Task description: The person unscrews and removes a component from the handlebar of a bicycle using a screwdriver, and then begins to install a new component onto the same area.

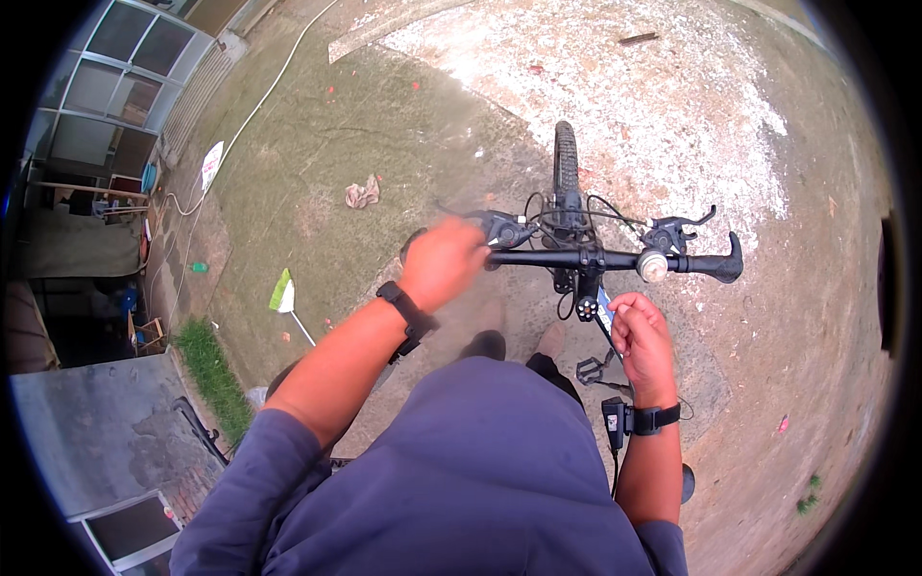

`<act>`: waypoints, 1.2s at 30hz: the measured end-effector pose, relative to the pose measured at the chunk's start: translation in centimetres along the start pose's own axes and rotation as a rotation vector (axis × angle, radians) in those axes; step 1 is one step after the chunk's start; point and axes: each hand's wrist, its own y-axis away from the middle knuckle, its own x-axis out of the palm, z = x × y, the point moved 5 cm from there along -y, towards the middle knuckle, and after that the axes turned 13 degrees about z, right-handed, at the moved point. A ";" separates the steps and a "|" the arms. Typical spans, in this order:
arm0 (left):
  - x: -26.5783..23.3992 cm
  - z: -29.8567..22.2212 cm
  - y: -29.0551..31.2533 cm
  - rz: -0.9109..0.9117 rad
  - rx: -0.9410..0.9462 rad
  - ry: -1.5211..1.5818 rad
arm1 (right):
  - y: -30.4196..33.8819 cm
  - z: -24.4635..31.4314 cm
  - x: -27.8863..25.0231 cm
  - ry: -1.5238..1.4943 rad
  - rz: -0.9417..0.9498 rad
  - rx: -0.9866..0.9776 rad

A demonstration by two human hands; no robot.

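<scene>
Handlebar (538, 258) crosswise, front wheel (567, 165) straight ahead, left hand (444, 261) blurred, right hand (642, 341) curled (both grasps unclear)

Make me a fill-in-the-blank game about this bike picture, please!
1. The left hand is near the ____ end of the handlebar.
2. The round bell sits on the handlebar's ____ half.
3. Both wrist straps are coloured ____.
4. The front ____ has a knobbly tyre.

Missing words: left; right; black; wheel.

Grey-blue shirt (461, 461) — black wrist straps (408, 312) — boxy black module (614, 420), cable (616, 472).
</scene>
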 end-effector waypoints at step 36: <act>0.5 -1.6 4.2 0.082 0.270 0.016 | -5.7 0.3 10.5 1.191 0.166 -0.003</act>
